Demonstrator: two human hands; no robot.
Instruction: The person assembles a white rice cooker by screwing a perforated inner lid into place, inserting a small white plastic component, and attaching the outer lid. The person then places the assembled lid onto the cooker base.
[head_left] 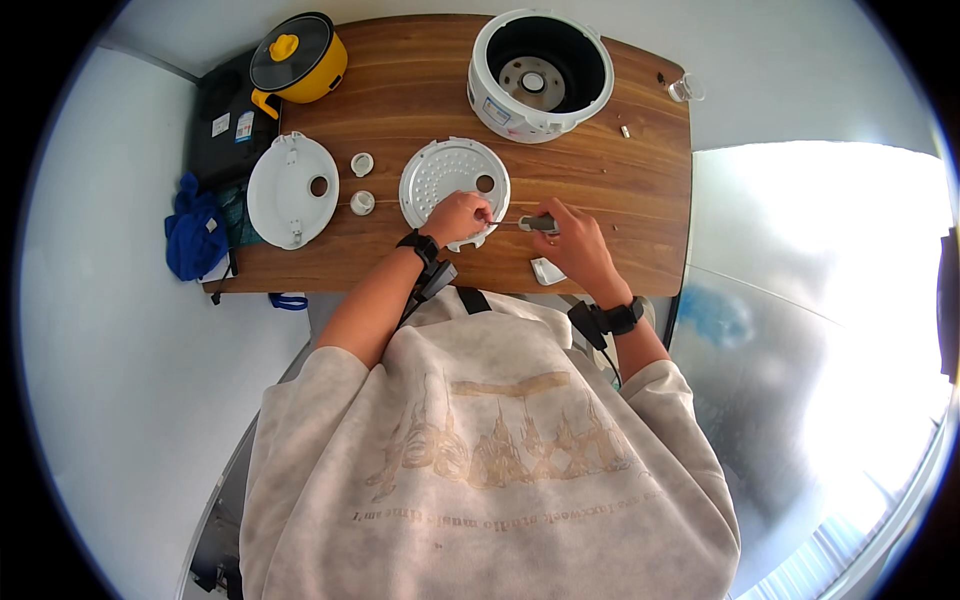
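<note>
My right hand point(580, 245) is closed around the grey-and-white handle of a screwdriver point(541, 224), whose thin shaft points left. At its tip, my left hand point(458, 216) has its fingers pinched together; whatever is between them is too small to make out. Under the left hand lies a round white inner lid plate point(428, 180) with rows of dimples and one dark hole. Left of it are two small white round caps point(362, 164). Farther left rests an oval white lid cover point(278, 195) with a hole. A small white piece point(547, 271) lies below my right hand.
An open white rice cooker body point(520, 123) stands at the back of the wooden table point(640, 190). At the back left is a yellow pot point(322, 75) with a dark lid. A clear cup point(686, 89) sits at the right edge; a blue cloth point(195, 240) hangs at the left.
</note>
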